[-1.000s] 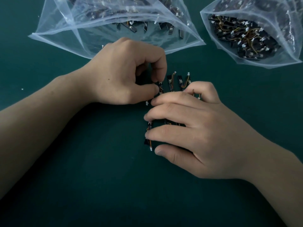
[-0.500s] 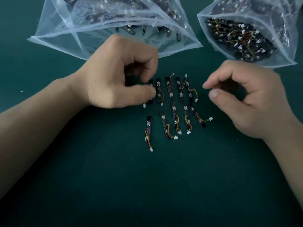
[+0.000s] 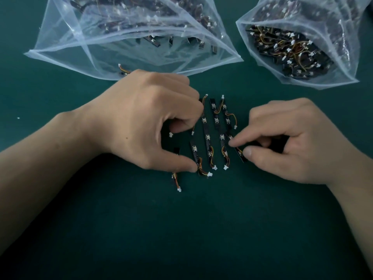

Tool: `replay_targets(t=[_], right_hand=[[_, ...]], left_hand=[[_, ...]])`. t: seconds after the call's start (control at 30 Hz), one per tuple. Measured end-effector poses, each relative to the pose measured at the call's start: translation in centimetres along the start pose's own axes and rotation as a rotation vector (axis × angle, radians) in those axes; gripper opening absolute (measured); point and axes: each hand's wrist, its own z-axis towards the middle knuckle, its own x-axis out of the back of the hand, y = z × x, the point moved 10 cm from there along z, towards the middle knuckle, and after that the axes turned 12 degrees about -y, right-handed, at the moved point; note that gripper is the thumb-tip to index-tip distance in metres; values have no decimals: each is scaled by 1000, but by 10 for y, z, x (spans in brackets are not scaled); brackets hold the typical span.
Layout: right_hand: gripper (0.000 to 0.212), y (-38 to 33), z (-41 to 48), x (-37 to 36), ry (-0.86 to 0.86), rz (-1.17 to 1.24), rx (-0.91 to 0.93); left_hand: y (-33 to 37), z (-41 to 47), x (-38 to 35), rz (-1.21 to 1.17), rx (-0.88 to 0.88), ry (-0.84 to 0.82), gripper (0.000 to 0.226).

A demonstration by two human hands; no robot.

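Note:
Several small black circuit strips (image 3: 207,138) with orange-yellow wires and white plugs lie in two rows on the green mat. My left hand (image 3: 141,122) arches over the left strips, its thumb tip and fingertips pinching the ends of one black strip (image 3: 194,148). My right hand (image 3: 286,138) sits at the right end of the rows, its forefinger and thumb pinching the rightmost lower strip (image 3: 239,151). One more strip (image 3: 176,176) lies partly under my left thumb.
Two clear zip bags lie open at the back: a wide left bag (image 3: 137,57) with loose strips and a right bag (image 3: 298,45) packed with wired strips. A stray strip (image 3: 123,70) lies at the left bag's mouth. The green mat (image 3: 181,229) stretches toward me.
My right hand lifted off the strips, swung right, then came back to pinch the rightmost lower strip. My left hand shifted down and right onto a lower-row strip.

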Motion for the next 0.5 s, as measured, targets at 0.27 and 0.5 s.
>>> replay_targets(t=[0.27, 0.5], right_hand=[[16, 0, 0, 0, -21, -5, -24], [13, 2, 2, 2, -23, 7, -62]], left_hand=[[-14, 2, -1, -49, 96, 0, 46], [-10, -2, 11, -23, 53, 100, 50]])
